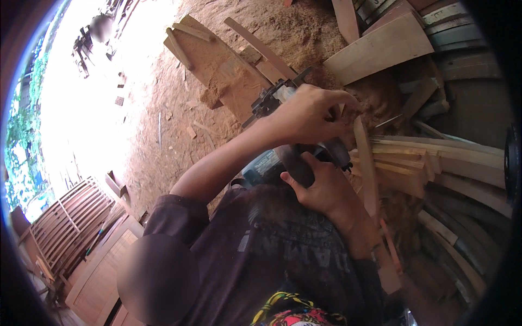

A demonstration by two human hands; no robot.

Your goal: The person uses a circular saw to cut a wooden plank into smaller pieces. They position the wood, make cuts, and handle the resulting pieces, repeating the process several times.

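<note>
i am pressing my left hand [310, 117] closed on the electric planer's [283, 100] front knob, my right hand [321, 182] wrapping its rear handle, over stacked wooden slats [413, 157]; next needs steady forward pushing.

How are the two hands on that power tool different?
The left hand sits higher, curled over the power tool's front end; the right hand sits lower, wrapped around its rear handle. The left arm is bare; the right hand's wrist wears a band. Both hands grip the tool.
</note>
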